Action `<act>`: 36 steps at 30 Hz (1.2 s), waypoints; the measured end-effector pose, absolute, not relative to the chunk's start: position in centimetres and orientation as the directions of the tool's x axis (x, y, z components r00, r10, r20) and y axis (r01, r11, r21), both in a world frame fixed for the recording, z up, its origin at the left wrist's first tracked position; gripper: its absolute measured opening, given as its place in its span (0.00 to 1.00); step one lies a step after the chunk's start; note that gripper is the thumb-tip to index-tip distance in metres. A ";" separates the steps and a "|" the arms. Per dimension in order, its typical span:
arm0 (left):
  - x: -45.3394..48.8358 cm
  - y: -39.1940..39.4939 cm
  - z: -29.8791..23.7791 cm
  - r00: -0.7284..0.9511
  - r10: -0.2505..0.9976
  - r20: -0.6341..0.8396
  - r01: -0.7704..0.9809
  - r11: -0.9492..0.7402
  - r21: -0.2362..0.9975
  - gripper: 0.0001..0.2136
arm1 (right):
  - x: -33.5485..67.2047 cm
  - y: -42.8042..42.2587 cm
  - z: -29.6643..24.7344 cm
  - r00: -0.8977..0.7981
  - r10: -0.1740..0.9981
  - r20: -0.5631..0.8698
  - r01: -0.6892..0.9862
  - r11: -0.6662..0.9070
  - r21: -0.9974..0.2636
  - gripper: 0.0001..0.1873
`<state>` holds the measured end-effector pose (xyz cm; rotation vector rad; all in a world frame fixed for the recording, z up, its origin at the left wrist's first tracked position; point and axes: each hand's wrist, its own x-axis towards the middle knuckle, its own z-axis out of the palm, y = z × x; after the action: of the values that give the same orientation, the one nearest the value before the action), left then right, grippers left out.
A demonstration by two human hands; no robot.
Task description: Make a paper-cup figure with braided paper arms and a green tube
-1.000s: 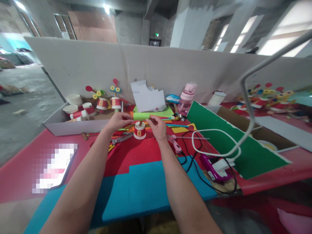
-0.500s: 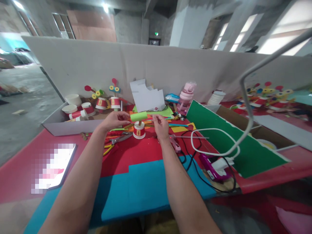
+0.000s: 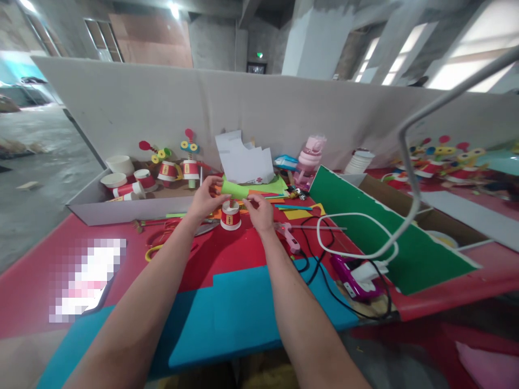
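Note:
A light green paper roll [image 3: 235, 189] lies across the top of a springy folded strip that rises from an upside-down red and white paper cup [image 3: 230, 217]. My left hand [image 3: 206, 199] is closed on the roll's left end, fingers behind it and thumb in front. My right hand [image 3: 260, 212] pinches at the roll's lower right edge; its fingertips are partly hidden. The cup stands upright on its rim on the red tabletop, between my wrists. Left of it, scissors [image 3: 206, 229] lie partly under my left forearm.
A pink glue gun [image 3: 291, 239] with a black cord lies to the right, near a purple power strip [image 3: 357, 281]. A green-sided box [image 3: 381, 237] borders the right. Finished cup figures [image 3: 190, 168] and paper cups stand back left. A phone [image 3: 87, 281] lies at left.
My left hand has moved right onto the roll, and my right hand has shifted slightly left and down against its right end. The roll has tilted, its right end now lower.

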<state>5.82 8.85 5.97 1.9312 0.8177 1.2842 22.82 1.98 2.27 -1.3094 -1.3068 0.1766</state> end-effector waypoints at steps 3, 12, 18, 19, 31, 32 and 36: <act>6.7 8.2 5.8 0.365 0.816 0.449 -0.066 -0.458 0.886 0.32 | 22.9 1.9 2.3 0.346 0.729 0.591 0.549 0.354 -0.757 0.11; 7.0 8.3 5.3 0.395 0.869 0.298 -0.132 -0.268 0.954 0.19 | 22.8 1.8 2.5 0.304 0.725 0.617 0.644 0.320 -0.694 0.08; 6.9 8.6 4.6 0.406 0.869 0.285 -0.109 -0.263 0.959 0.20 | 22.8 1.8 2.4 0.272 0.739 0.616 0.689 0.297 -0.661 0.08; 6.9 8.6 4.6 0.407 0.870 0.280 -0.108 -0.258 0.960 0.20 | 22.8 1.7 2.4 0.271 0.739 0.616 0.690 0.297 -0.660 0.08; 6.7 8.6 4.1 0.433 0.863 0.262 -0.078 -0.254 0.964 0.19 | 22.9 1.6 2.4 0.247 0.722 0.646 0.722 0.307 -0.619 0.09; 6.7 8.6 4.0 0.438 0.859 0.266 -0.075 -0.260 0.963 0.19 | 22.9 1.6 2.4 0.246 0.723 0.646 0.724 0.307 -0.618 0.08; 6.6 8.7 3.9 0.455 0.839 0.299 -0.073 -0.300 0.951 0.17 | 23.0 1.5 2.4 0.250 0.728 0.638 0.721 0.299 -0.624 0.07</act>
<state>6.63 8.67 3.92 1.6221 0.6786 1.0511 22.96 1.54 2.40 -1.4165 -1.4657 0.0078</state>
